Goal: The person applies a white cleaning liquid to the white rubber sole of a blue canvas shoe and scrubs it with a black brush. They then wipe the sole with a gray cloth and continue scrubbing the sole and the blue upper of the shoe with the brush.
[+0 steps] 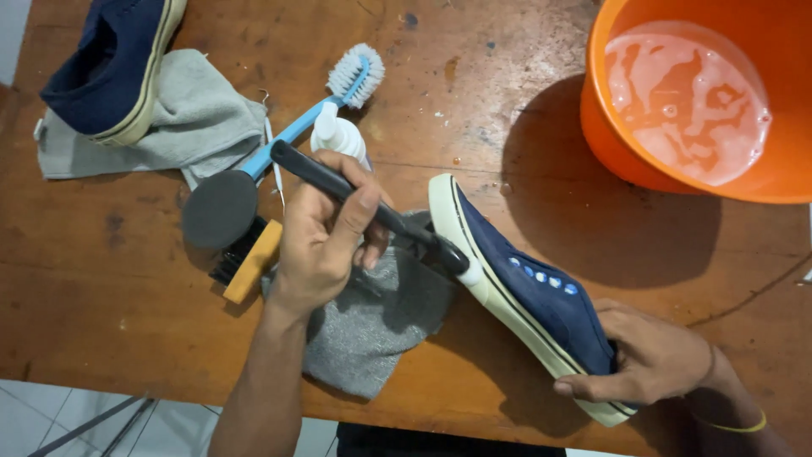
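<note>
Now the black brush [372,207], in the left hand's [326,233] grip, touches the shoe's [524,288] toe.

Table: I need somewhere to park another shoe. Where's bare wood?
Bare wood lies between the blue brush and the orange bucket, and along the near-left table edge. It is crowded around the left hand, grey cloth and held shoe.

The orange basin [609,127] and second navy shoe [110,68] run off the top edge; the brush's bristles stay hidden.
</note>
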